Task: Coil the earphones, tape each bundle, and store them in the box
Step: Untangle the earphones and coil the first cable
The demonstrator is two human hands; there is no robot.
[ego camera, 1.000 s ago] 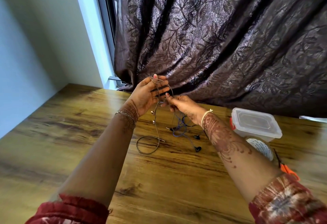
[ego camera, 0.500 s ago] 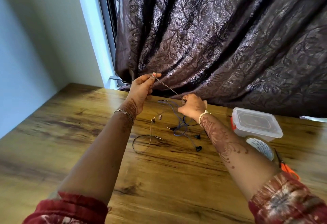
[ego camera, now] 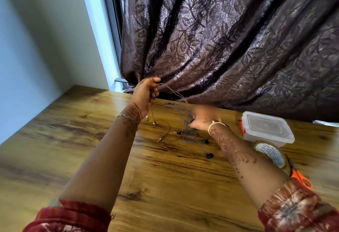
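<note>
From my remote seat, the pale earphones [ego camera: 173, 92] are what I have in hand. Their thin cord runs taut through the air from my left hand [ego camera: 145, 95] down to my right hand [ego camera: 202, 119]. The left hand is raised above the desk [ego camera: 161, 186], close to the curtain [ego camera: 220, 39], with its fingers curled round the cord. Two small buds dangle just below its wrist. The rest of that cord droops into a loose loop on the wood, its plug lying flat.

The right hand sits low over the desk, fingers closed. It is blurred, but the taut cord ends in it, so I read it as pinching the cord.

The blue earphones [ego camera: 187, 128] lie in a loose tangle on the desk, just beside and partly under the right hand. Their black buds rest nearer to me.

To the right stands the clear plastic box [ego camera: 266, 130] with its lid on and a red clasp at its left end. A tape roll [ego camera: 269, 153] lies just in front of it. Orange-handled scissors [ego camera: 300, 176] are nearer still, partly hidden behind my right forearm.

A window frame [ego camera: 113, 20] shows left of the curtain.
</note>
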